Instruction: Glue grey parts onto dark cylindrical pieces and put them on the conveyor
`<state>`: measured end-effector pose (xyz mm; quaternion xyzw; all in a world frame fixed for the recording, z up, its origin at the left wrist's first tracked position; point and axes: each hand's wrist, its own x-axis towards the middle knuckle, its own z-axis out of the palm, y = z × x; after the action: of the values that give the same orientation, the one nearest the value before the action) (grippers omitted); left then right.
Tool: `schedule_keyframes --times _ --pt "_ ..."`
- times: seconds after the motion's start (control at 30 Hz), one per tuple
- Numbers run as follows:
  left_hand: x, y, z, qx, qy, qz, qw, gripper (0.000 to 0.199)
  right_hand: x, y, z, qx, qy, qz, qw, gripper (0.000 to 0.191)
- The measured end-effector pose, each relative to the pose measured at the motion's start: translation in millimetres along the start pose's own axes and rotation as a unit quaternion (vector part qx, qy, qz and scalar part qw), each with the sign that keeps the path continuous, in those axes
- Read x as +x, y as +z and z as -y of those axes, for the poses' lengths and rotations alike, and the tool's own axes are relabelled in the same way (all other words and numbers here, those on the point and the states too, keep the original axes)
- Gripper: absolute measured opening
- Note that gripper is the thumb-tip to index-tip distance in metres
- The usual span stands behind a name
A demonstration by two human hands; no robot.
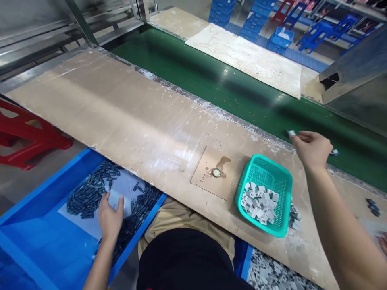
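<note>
My left hand (111, 217) reaches down into a blue bin (45, 237), thumb and fingers apart, over a paper sheet beside heaps of small dark plastic parts (87, 197). Nothing shows between its fingers. Over the near edge of the green conveyor belt (187, 76), my right hand (314, 149) pinches a small part with a light grey block (291, 133) at its tip. Another small grey-and-dark part (335, 152) lies just beyond that hand, partly covered by it. Between my hands stands a teal basket (287, 193) holding many grey blocks (260, 203).
On the worktop (121, 108), a cardboard square (208, 161) bears a small round cap (216, 172) and a wet stain. More grey blocks fill a bin (272, 274) below the edge. Dark parts (373, 207) and another person's hand (383, 243) are at right; a red stool (33, 133) stands left.
</note>
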<state>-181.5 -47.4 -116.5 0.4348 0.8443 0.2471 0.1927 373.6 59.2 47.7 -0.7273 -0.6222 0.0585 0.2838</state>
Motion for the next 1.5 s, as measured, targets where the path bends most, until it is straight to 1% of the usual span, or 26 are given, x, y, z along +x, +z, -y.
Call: schedule_keyframes --times 0.07,0.1,0.13,0.17,0.23,0.27,0.33,0.37,0.47,0.57,0.63,0.7,0.73,0.77,0.83,0.87,0.9,0.97,1.03,1.1,1.2,1.33,1.37,1.4,1.43,1.5 --pt "-5.4 7.4 41.3 0.096 -0.061 0.088 0.990 0.073 -28.7 1.9 9.2 -0.023 0.038 -0.017 0.999 0.031" --pt "-10.8 10.7 57.0 0.121 -0.088 0.125 0.981 0.074 -44.6 4.2 15.3 -0.030 0.053 0.006 0.998 0.028" --pt "-16.9 13.3 69.1 0.134 -0.103 0.154 0.974 0.072 -60.0 7.4 21.7 -0.032 0.053 0.057 0.996 0.025" --pt "-23.1 14.9 77.9 0.140 -0.101 0.175 0.969 0.069 -73.7 11.4 28.0 -0.030 0.038 0.121 0.992 0.023" --pt "-33.6 14.4 86.8 0.141 -0.054 0.206 0.967 0.059 -94.2 20.8 38.2 -0.028 -0.026 0.231 0.972 0.023" --pt "-37.2 12.5 87.7 0.145 -0.030 0.218 0.965 0.054 -100.6 25.6 41.6 -0.029 -0.064 0.261 0.963 0.024" --pt "-40.8 6.7 84.9 0.156 -0.008 0.225 0.962 0.045 -107.1 34.1 44.2 -0.039 -0.121 0.285 0.950 0.026" --pt "-41.0 3.5 81.9 0.155 -0.013 0.222 0.962 0.041 -108.4 37.1 43.9 -0.043 -0.136 0.287 0.947 0.026" --pt "-36.5 -5.1 70.7 0.118 -0.064 0.215 0.967 0.029 -109.5 40.0 39.8 -0.034 -0.155 0.288 0.945 0.026" --pt "-27.8 -12.3 59.1 0.071 -0.103 0.204 0.971 0.019 -110.4 33.1 37.1 -0.011 -0.129 0.273 0.953 0.021" --pt "-22.7 -18.2 49.2 0.051 -0.124 0.192 0.972 0.018 -110.4 26.5 41.0 -0.003 -0.082 0.228 0.970 0.022" --pt "-20.2 -26.0 33.8 -0.016 -0.163 0.191 0.968 0.022 -109.9 23.4 52.8 0.023 -0.033 0.156 0.987 0.026" --pt "-20.2 -30.4 23.6 -0.085 -0.194 0.195 0.958 0.024 -109.7 24.5 61.7 0.042 -0.019 0.124 0.991 0.027" --pt "-21.1 -35.1 11.9 -0.169 -0.230 0.201 0.937 0.026 -109.5 27.9 72.0 0.060 -0.014 0.102 0.993 0.027" --pt "-25.0 -43.9 -14.3 -0.334 -0.290 0.213 0.871 0.031 -109.4 40.9 93.8 0.075 -0.038 0.082 0.993 0.024" --pt "-27.6 -47.5 -27.1 -0.388 -0.307 0.224 0.840 0.033 -109.6 49.6 103.4 0.072 -0.063 0.081 0.992 0.022" --pt "-30.5 -50.4 -38.9 -0.416 -0.313 0.236 0.821 0.033 -109.8 59.0 111.3 0.065 -0.090 0.082 0.990 0.021" --pt "-36.0 -53.2 -56.9 -0.436 -0.314 0.261 0.802 0.030 -110.3 76.7 120.3 0.048 -0.133 0.087 0.986 0.021" --pt "-40.8 -52.1 -66.6 -0.451 -0.313 0.282 0.787 0.027 -111.1 89.7 121.3 0.031 -0.148 0.096 0.984 0.021" --pt "-45.0 -48.8 -70.3 -0.481 -0.315 0.299 0.762 0.029 -112.0 96.6 118.1 0.017 -0.150 0.103 0.983 0.021" --pt "-52.2 -44.3 -73.3 -0.539 -0.331 0.331 0.701 0.035 -113.0 99.5 113.7 0.009 -0.149 0.113 0.982 0.022" --pt "-64.4 -42.6 -88.6 -0.584 -0.338 0.418 0.608 0.030 -112.9 99.0 113.9 0.013 -0.135 0.128 0.982 0.024" --pt "-67.7 -41.7 -95.4 -0.587 -0.332 0.436 0.595 0.028 -112.7 97.8 114.9 0.020 -0.125 0.131 0.983 0.024" --pt "-70.9 -40.0 -103.5 -0.588 -0.320 0.448 0.592 0.026 -112.5 96.0 116.2 0.032 -0.110 0.134 0.984 0.024" --pt "-74.0 -37.4 -112.7 -0.585 -0.303 0.455 0.600 0.023 -112.3 93.3 117.7 0.051 -0.090 0.137 0.985 0.024" --pt "-79.9 -29.0 -133.3 -0.574 -0.254 0.452 0.634 0.021 -112.2 86.2 121.1 0.106 -0.032 0.147 0.983 0.024"
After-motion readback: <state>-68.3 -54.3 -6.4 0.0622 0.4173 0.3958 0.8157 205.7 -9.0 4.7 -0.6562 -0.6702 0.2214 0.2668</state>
